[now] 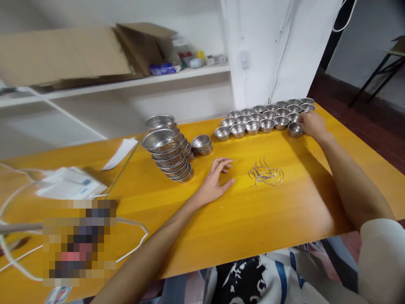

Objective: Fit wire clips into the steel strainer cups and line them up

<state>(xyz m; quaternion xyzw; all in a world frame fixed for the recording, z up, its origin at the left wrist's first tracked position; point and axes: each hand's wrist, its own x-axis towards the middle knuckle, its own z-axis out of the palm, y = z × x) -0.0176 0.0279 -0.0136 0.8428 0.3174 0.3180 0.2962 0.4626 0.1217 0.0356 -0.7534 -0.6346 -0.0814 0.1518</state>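
My right hand (313, 124) is at the far right, its fingertips closed at the rim of a perforated metal strainer basket (295, 130) at the near end of the rows. Several more strainer baskets (267, 125) stand upright in rows beside it, along the back of the table. My left hand (218, 179) rests over the table with nothing in it, thumb apart from the loosely bent fingers. Between my hands lies a small pile of thin curved metal wires (265, 174). Left of my left hand rise tall stacks of nested strainer baskets (172, 162), with a short stack (201, 145) next to them.
On the left of the yellow table (221, 236) are a white box-like device (71, 183), white cables (139, 226), a white paper (120, 153) and a blurred-out patch. A shelf (202, 72) behind holds a cardboard box (63, 55) and small items. The wall stands behind the baskets.
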